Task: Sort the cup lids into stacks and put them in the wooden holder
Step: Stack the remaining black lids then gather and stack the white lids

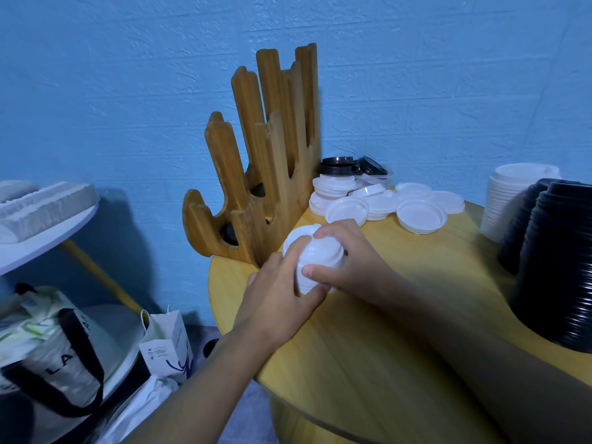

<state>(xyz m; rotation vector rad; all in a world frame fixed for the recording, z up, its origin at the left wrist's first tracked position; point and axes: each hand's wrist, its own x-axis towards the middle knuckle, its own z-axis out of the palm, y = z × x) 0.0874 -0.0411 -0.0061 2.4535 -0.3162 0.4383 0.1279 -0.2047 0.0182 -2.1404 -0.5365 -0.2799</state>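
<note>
White lid stack point(317, 255) is grasped by left grip point(279, 302) and right grip point(349, 261). Wooden holder point(256, 174) is set at eleven o'clock, two black stacks point(557, 267) at three.

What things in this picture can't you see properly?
- Head view: how many lids are in the white stack; the left hand and right hand cover it.
- What the dark things in the wooden holder are; its boards hide them.
- The black stacks: cut off by the right edge.
</note>
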